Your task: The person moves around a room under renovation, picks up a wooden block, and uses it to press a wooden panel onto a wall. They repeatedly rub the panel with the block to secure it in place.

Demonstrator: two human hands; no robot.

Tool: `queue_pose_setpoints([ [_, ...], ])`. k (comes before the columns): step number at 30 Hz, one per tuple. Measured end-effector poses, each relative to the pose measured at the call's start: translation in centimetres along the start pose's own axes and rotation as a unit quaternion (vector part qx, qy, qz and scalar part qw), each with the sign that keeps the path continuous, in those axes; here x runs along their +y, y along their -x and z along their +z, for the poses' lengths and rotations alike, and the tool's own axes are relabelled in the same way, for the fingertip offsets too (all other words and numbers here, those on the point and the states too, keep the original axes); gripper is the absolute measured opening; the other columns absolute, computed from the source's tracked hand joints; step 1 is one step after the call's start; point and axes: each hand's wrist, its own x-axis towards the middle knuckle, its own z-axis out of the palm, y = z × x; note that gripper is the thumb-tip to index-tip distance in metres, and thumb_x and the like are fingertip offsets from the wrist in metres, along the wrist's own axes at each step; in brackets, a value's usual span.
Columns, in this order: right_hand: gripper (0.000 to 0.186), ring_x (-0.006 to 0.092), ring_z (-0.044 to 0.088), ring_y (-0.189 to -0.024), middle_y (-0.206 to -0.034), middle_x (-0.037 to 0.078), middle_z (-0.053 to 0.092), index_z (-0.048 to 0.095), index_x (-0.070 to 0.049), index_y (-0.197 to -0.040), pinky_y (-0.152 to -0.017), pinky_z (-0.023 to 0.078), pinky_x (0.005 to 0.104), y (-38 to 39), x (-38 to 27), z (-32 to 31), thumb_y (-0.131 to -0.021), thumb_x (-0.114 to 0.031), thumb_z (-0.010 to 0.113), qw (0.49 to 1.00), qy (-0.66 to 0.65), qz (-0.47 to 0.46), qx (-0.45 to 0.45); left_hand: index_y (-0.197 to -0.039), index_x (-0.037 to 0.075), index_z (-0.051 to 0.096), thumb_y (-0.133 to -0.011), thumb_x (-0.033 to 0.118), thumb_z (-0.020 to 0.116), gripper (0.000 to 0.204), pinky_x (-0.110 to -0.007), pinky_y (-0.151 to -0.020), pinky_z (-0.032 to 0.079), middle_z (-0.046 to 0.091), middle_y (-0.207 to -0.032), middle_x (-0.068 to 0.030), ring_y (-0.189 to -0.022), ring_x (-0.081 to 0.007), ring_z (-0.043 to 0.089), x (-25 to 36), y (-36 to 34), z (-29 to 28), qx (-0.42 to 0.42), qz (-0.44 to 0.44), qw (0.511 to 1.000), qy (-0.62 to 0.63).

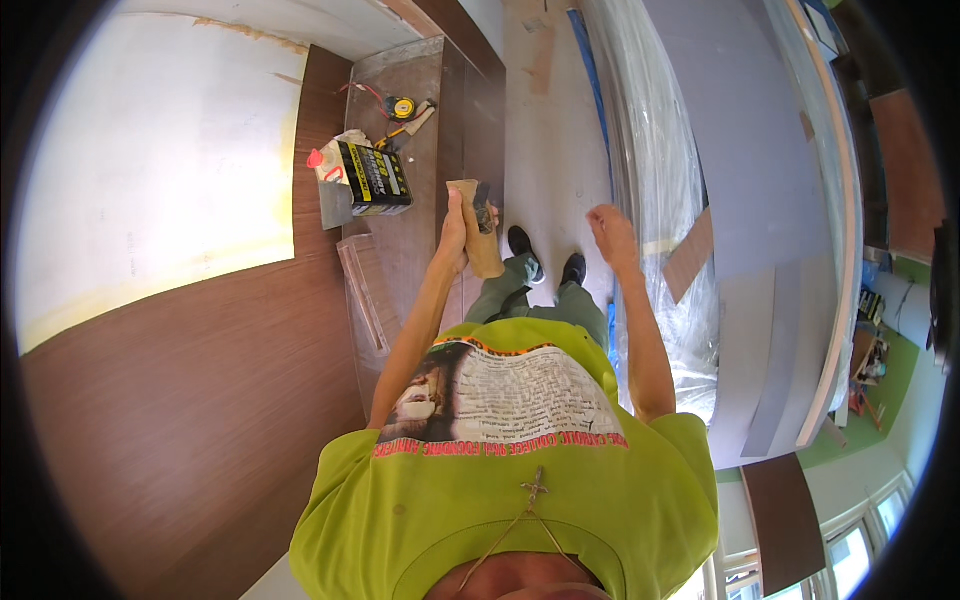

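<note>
My left hand (455, 232) is closed around a tan, flat, oblong piece (481, 245) with a dark patch near its top. Its material is hard to make out; it could be wood or folded paper. It is held upright in front of my left side, beside the edge of the brown bench (425, 75). My right hand (612, 238) hangs apart on the other side, over the floor near the plastic-wrapped stack. Its fingers are curled together, and whatever may be inside them is hidden.
On the bench lie a black and yellow can (375, 178), a yellow tape measure (401, 108) and a wooden-handled tool (418, 122). A white sheet (170, 160) covers part of the brown panel (200, 400). Plastic film (655, 130) drapes the stack at right, with a brown offcut (689, 256).
</note>
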Motion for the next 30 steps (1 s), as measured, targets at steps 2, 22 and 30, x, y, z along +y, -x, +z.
queue_pose_setpoints([
  [2,0.023,0.0344,0.065,-0.109,-0.118,0.012,0.069,0.069,-0.009,-0.114,-0.093,0.052,0.0420,-0.6,-1.1,-0.4,-0.091,-0.009,0.068,0.996,0.044,-0.075,0.007,-0.117,0.005,0.061,-0.101,0.073,0.038,0.074,-0.036,-0.078,0.058,0.069,-0.094,-0.0101,-0.086,-0.0206,0.068,0.7,-0.1,0.1,0.012,0.007,1.000,-0.002],
  [22,0.016,0.0385,0.065,-0.103,-0.111,0.018,0.068,0.067,-0.002,-0.108,-0.091,0.052,0.0439,-3.6,-7.9,5.4,-0.098,-0.012,0.059,0.981,-0.126,-0.104,-0.108,-0.110,0.006,0.061,-0.106,0.064,0.038,0.063,-0.031,-0.069,0.054,0.066,-0.088,-0.0072,-0.078,-0.0162,0.065,-0.2,0.2,-0.5,0.052,0.021,0.994,-0.095],
  [30,0.041,0.0362,0.063,-0.119,-0.132,0.016,0.066,0.066,-0.011,-0.129,-0.103,0.051,0.0441,-2.5,0.6,-1.4,-0.089,-0.007,0.071,0.985,0.162,-0.047,-0.032,-0.119,0.004,0.060,-0.105,0.066,0.038,0.068,-0.034,-0.072,0.056,0.068,-0.092,-0.0101,-0.080,-0.0197,0.066,-0.2,-0.1,-4.0,0.073,0.022,0.995,-0.062],
])
